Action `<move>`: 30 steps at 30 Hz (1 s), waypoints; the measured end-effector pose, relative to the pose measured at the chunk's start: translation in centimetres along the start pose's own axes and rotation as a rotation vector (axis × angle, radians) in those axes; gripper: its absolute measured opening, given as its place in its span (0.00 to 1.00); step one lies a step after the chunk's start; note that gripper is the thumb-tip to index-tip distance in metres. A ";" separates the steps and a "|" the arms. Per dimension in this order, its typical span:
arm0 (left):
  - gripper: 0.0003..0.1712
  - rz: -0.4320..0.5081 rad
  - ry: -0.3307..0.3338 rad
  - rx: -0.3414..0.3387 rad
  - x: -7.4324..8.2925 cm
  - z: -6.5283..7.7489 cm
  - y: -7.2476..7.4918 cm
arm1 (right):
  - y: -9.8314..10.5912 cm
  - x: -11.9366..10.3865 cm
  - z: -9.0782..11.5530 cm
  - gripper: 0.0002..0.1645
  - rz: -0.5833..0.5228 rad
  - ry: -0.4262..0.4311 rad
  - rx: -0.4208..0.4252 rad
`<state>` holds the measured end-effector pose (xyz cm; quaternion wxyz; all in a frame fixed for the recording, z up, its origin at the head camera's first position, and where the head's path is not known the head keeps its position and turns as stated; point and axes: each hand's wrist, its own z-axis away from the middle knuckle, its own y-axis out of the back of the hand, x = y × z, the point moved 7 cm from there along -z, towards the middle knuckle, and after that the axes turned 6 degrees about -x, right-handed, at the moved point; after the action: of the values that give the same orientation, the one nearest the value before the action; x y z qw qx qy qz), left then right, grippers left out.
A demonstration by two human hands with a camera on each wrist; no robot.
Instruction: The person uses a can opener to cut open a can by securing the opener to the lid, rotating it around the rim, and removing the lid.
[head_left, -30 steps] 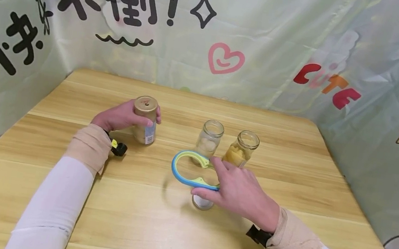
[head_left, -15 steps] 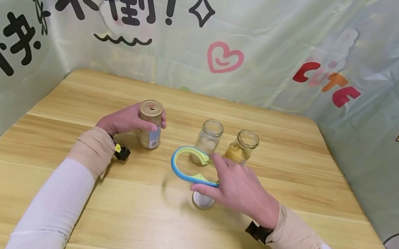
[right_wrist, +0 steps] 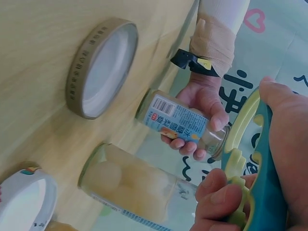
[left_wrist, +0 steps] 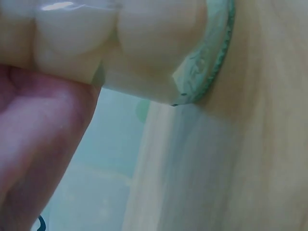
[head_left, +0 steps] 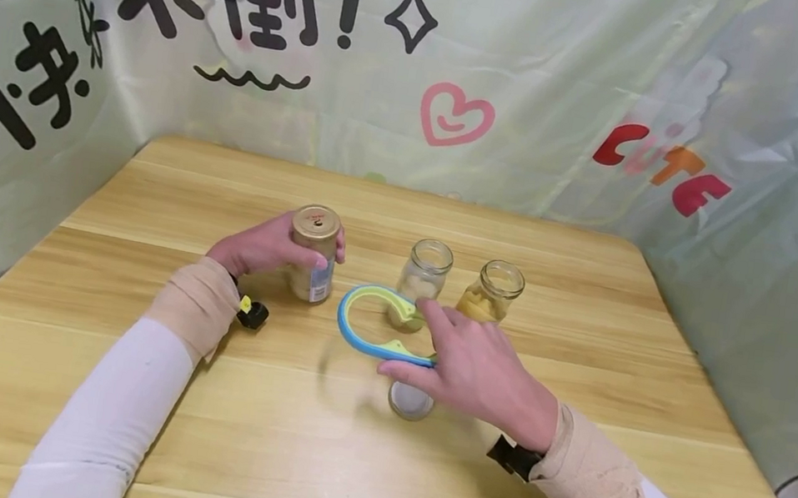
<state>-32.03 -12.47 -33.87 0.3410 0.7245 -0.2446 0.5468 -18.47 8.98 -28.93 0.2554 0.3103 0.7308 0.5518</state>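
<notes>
My left hand [head_left: 274, 245] grips a glass jar [head_left: 310, 275] with a gold lid [head_left: 317, 221], fingers and thumb round its side. The jar is upright, its base at or near the tabletop; pale round pieces show inside it in the left wrist view. My right hand [head_left: 481, 369] holds a blue and green jar opener [head_left: 371, 348] by its handles, its curved loop pointing left, above the table. Behind the opener stands an open jar with pale pieces [right_wrist: 130, 183]. Right of that is an open jar with yellow pieces [head_left: 483, 302], partly hidden by my right hand.
A loose lid [head_left: 411, 402] lies inside up on the table, below my right hand. In the right wrist view a gold-rimmed lid [right_wrist: 103, 70] and a second lid with a coloured rim [right_wrist: 29, 202] show. Printed cloth [head_left: 527, 81] hangs round the wooden table [head_left: 252, 448].
My left hand has moved right and slightly nearer with the gold-lidded jar. My right hand and the jar opener have shifted slightly up in the head view.
</notes>
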 end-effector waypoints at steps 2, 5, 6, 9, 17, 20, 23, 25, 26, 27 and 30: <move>0.17 0.004 -0.006 -0.004 0.0 -0.1 -0.2 | 0.1 -0.1 -0.2 0.42 0.007 0.002 -0.002; 0.17 0.003 -0.008 -0.002 0.0 -0.1 -0.3 | 0.2 -0.3 -0.5 0.41 0.005 0.004 -0.007; 0.18 0.007 -0.010 -0.001 0.0 -0.1 -0.3 | 0.3 -0.3 -0.6 0.41 0.001 0.007 -0.008; 0.18 0.021 -0.012 0.006 0.0 0.0 -0.5 | 0.4 -0.5 -0.8 0.41 -0.017 0.009 -0.013; 0.19 0.058 -0.038 -0.020 0.2 0.0 -1.0 | 0.7 -0.3 -1.4 0.49 -0.022 -0.022 -0.022; 0.20 0.052 -0.041 -0.023 0.2 0.1 -1.1 | 0.9 -0.2 -1.7 0.50 -0.023 -0.025 -0.017; 0.20 0.032 -0.033 -0.012 0.1 0.1 -1.2 | 1.1 0.0 -1.9 0.53 -0.042 -0.046 -0.019; 0.21 0.015 -0.018 0.000 0.1 0.1 -1.2 | 1.3 0.2 -2.1 0.54 -0.057 -0.070 -0.022; 0.21 0.005 -0.008 0.008 0.1 0.1 -1.2 | 1.4 0.2 -2.2 0.54 -0.064 -0.082 -0.026; 0.23 -0.006 0.007 0.018 0.0 0.1 -1.2 | 1.5 0.3 -2.3 0.54 -0.072 -0.093 -0.027; 0.27 -0.033 0.065 0.037 -0.2 0.2 -1.3 | 2.0 0.4 -2.5 0.50 -0.077 -0.109 -0.021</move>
<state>-31.00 -11.73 -34.35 0.3443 0.7164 -0.2112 0.5689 -20.21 8.01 -26.40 0.3192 0.3090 0.7214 0.5313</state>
